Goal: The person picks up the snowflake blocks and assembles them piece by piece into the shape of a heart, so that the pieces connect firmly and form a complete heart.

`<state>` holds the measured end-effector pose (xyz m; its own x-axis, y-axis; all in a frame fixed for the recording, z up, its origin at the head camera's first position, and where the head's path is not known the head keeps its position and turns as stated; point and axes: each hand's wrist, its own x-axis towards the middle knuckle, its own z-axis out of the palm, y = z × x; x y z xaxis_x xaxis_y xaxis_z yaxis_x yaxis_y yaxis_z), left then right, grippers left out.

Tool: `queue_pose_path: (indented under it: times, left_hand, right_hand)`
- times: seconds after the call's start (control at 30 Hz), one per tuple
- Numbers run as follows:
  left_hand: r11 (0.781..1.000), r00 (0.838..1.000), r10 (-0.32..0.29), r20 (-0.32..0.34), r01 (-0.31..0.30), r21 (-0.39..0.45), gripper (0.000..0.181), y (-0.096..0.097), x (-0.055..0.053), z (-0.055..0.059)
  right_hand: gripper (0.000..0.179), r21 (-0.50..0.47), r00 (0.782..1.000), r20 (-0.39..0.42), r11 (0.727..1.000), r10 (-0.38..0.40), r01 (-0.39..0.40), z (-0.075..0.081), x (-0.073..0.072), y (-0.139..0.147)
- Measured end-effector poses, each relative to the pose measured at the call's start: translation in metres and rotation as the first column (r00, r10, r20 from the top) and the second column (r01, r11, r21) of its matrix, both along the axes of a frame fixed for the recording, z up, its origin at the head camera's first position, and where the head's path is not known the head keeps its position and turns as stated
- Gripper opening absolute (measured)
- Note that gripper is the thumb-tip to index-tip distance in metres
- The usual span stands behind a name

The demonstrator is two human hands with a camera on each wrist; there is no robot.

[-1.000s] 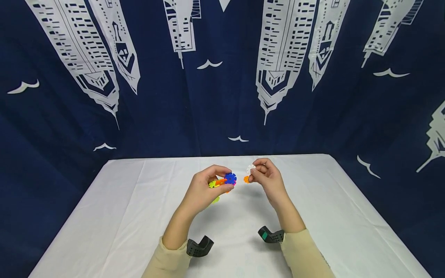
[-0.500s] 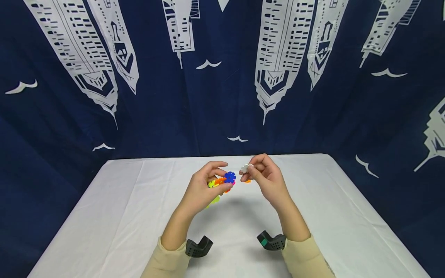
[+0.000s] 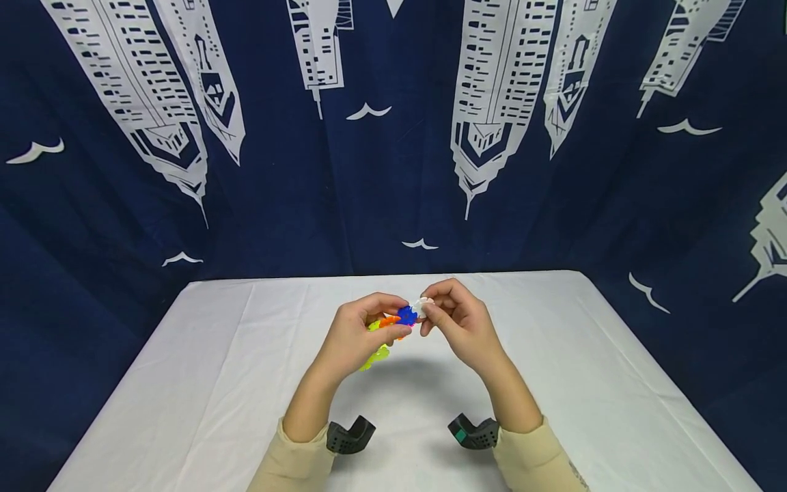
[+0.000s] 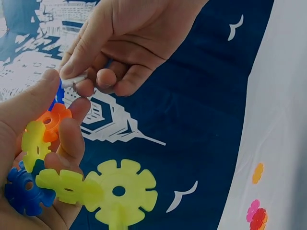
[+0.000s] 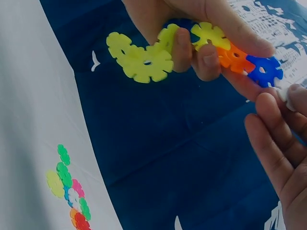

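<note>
My left hand [image 3: 353,335] grips a chain of notched plastic discs joined at their slots. A blue disc [image 5: 265,72] forms the chain's end between left thumb and fingers. Beside it come an orange disc [image 5: 236,56] and a yellow disc [image 5: 210,36]. Another blue disc [image 4: 29,189] lies against the palm, and a large yellow disc [image 4: 120,190] hangs out past the fingers. My right hand [image 3: 464,328] pinches a white disc [image 3: 422,307] between thumb and fingers. Its edge meets the end blue disc; fingertips partly hide the joint, so I cannot tell whether the slots engage.
Loose discs lie on the white-covered table [image 3: 246,383], among them a green disc [image 5: 64,173], a yellow one [image 5: 55,183] and an orange one [image 4: 258,173]. A dark blue curtain [image 3: 369,184] stands behind the table. Each wrist carries a black camera mount [image 3: 350,435].
My right hand has moved left with the white disc, turning it on the way, and brought it against the blue disc. My left hand has stayed nearly in place, fingertips now closer round the blue disc.
</note>
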<state>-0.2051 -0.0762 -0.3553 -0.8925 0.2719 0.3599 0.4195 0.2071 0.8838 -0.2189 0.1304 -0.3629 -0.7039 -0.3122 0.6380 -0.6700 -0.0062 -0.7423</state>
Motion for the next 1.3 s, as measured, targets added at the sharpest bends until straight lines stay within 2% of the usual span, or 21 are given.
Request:
queue_pose_path:
  times: [0.2,0.37,0.5,0.67,0.87,1.13,1.3]
  left_hand:
    - [1.0,0.999,-0.002,0.045,0.001,0.015,0.028,-0.002,0.002,0.004]
    - [0.999,0.997,-0.011,0.08,0.008,0.039,0.027,-0.003,0.003,0.007]
    - [0.999,0.995,-0.014,0.095,0.011,0.042,0.026,-0.004,0.005,0.01]
    - [0.998,0.996,-0.035,0.083,0.031,0.046,0.026,-0.004,0.004,0.01]
    - [0.999,0.997,-0.038,0.065,0.037,0.023,0.03,-0.007,0.004,0.008]
    - [0.999,0.999,-0.023,0.031,0.023,-0.023,0.032,-0.008,0.003,0.006]
    - [0.999,0.999,-0.016,0.042,0.017,-0.03,0.029,-0.009,0.002,0.006]
  right_hand:
    - [0.02,0.028,0.99,-0.108,0.996,-0.085,0.088,0.0,0.003,-0.006]
    - [0.023,0.037,0.954,-0.25,0.983,-0.163,0.178,0.003,0.007,-0.013]
    - [0.024,0.041,0.938,-0.296,0.979,-0.18,0.2,0.006,0.009,-0.016]
    - [0.024,0.042,0.94,-0.29,0.978,-0.182,0.202,0.008,0.01,-0.016]
    - [0.023,0.095,0.953,-0.252,0.976,-0.167,0.196,0.007,0.009,-0.014]
    - [0.015,0.142,0.938,-0.215,0.942,-0.271,0.304,0.009,0.008,-0.009]
    - [0.014,0.097,0.963,-0.115,0.962,-0.245,0.256,0.008,0.007,-0.006]
